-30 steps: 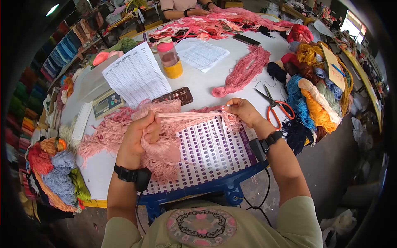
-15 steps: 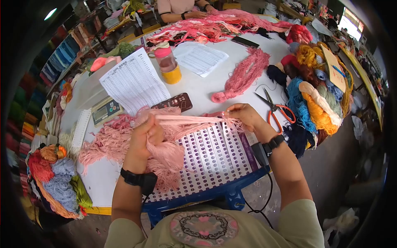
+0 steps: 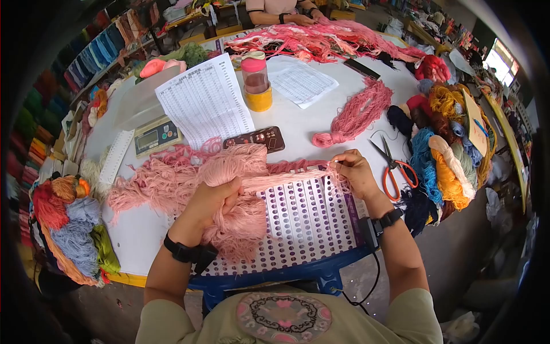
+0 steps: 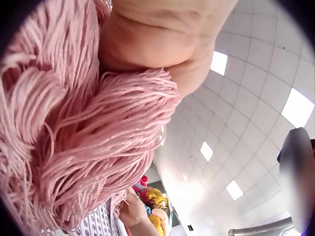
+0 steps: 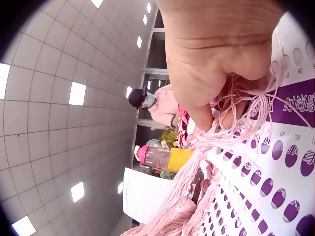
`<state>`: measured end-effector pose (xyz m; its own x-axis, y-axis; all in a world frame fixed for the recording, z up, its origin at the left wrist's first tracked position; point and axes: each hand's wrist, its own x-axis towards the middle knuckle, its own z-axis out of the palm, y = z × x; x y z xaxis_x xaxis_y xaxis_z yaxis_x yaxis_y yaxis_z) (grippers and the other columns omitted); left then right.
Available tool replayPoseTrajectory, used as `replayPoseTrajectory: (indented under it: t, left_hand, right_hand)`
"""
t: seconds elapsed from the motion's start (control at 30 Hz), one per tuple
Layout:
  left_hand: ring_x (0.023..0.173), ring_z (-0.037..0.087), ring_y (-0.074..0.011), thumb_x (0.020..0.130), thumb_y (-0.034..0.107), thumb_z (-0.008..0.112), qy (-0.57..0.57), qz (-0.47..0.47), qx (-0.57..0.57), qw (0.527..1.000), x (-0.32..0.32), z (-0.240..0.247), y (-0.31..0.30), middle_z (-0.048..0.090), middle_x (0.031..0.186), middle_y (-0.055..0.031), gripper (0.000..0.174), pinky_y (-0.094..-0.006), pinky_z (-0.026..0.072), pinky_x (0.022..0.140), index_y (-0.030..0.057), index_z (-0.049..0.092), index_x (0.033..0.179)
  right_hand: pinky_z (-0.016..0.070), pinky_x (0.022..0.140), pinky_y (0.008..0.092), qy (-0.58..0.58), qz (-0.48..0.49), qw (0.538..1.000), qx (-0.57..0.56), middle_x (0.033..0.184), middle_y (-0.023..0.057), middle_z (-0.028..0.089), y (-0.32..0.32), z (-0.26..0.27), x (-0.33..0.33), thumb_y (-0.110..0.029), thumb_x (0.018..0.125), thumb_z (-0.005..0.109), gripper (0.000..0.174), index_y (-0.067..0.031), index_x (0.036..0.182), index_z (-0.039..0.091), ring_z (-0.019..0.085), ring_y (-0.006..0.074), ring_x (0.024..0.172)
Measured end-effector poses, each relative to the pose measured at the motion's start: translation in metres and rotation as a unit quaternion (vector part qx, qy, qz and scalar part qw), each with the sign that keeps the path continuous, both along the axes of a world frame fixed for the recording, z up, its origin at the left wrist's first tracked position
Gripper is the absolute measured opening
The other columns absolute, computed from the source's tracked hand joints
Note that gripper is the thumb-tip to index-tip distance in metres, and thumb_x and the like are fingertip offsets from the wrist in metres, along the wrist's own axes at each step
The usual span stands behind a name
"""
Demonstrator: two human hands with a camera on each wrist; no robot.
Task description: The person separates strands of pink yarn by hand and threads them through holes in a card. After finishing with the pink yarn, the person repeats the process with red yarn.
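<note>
My left hand (image 3: 213, 203) grips a thick skein of pale pink yarn (image 3: 236, 166); in the left wrist view its looped strands (image 4: 113, 123) bulge out below the palm. A band of the same strands (image 3: 289, 179) runs across to my right hand (image 3: 356, 175). There my thumb and fingers pinch the strand ends, and loose tails (image 5: 246, 105) hang around the fingertips in the right wrist view. Beneath both hands lies a white card with rows of purple-ringed holes (image 3: 303, 226). More pale pink yarn (image 3: 152, 186) is heaped left of my left hand.
Orange-handled scissors (image 3: 392, 169) lie right of my right hand. Beyond are a dark phone-like object (image 3: 255, 139), a scale (image 3: 156, 136), a printed sheet (image 3: 206, 103), a bottle (image 3: 255, 80) and a rose-pink skein (image 3: 358, 112). Coloured yarn bundles (image 3: 444, 149) crowd the right edge. Another person (image 3: 278, 11) sits opposite.
My left hand has turned from upright to lying over the skein, and the stretched strands form a broader band. My right hand keeps its pinch. The head view has shifted slightly.
</note>
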<state>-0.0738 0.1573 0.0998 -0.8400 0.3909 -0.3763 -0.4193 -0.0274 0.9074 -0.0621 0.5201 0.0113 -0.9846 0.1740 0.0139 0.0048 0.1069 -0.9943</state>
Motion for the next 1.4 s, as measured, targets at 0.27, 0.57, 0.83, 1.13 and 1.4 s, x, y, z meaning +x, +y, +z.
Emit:
replayPoseTrajectory:
  t: [0.27,0.57,0.83,1.13,1.4]
  left_hand:
    - [0.039,0.034,-0.0067,0.096,0.029,0.053,-0.042,0.015,0.263,0.964,-0.002,0.010,-0.044,0.039,0.051,0.0046,0.025,-0.0216,0.0269,0.038,0.0097,0.058,0.081]
    - [0.045,0.037,-0.0040,0.094,0.021,0.054,0.167,0.351,-0.108,0.915,-0.044,0.054,-0.138,0.051,0.065,0.0035,0.020,-0.0190,0.0277,0.037,0.0027,0.061,0.091]
    - [0.085,0.058,-0.0116,0.097,0.019,0.052,0.192,0.079,0.084,0.975,0.051,0.047,0.005,0.064,0.101,-0.0120,0.031,-0.0228,0.0465,0.077,-0.0042,0.056,0.117]
    - [0.115,0.053,-0.0192,0.097,0.033,0.051,0.146,-0.035,0.249,0.957,0.083,0.054,0.067,0.052,0.130,-0.0173,0.054,-0.0314,0.0414,0.099,-0.0088,0.045,0.130]
    - [0.115,0.054,-0.0209,0.097,0.030,0.053,0.145,-0.037,0.283,0.947,0.086,0.051,0.064,0.054,0.126,-0.0170,0.050,-0.0345,0.0438,0.097,-0.0098,0.048,0.126]
  right_hand:
    - [0.0490,0.065,0.0197,-0.136,-0.002,0.990,-0.040,0.088,0.0005,0.057,-0.010,0.022,-0.002,-0.008,0.084,0.069,0.018,-0.0036,0.096,0.057,0.056,0.0078,0.075]
    - [0.0469,0.058,0.0199,-0.070,0.019,0.994,0.081,0.090,0.0037,0.052,-0.013,0.007,-0.003,-0.010,0.085,0.069,0.023,0.0022,0.103,0.060,0.054,0.0084,0.070]
    - [0.0498,0.069,0.0231,0.042,0.052,0.996,0.053,0.092,0.0026,0.062,-0.080,0.062,0.032,-0.011,0.085,0.068,0.023,-0.0036,0.106,0.062,0.058,0.0088,0.077]
    - [0.0446,0.052,0.0172,0.027,0.152,0.969,-0.190,0.083,-0.0014,0.064,-0.146,0.136,0.097,-0.012,0.088,0.066,0.013,-0.0042,0.099,0.067,0.054,0.0030,0.066]
    - [0.0435,0.051,0.0176,0.035,0.114,0.965,-0.233,0.081,0.0018,0.066,-0.143,0.135,0.108,-0.011,0.087,0.066,0.010,-0.0043,0.096,0.067,0.056,0.0044,0.063]
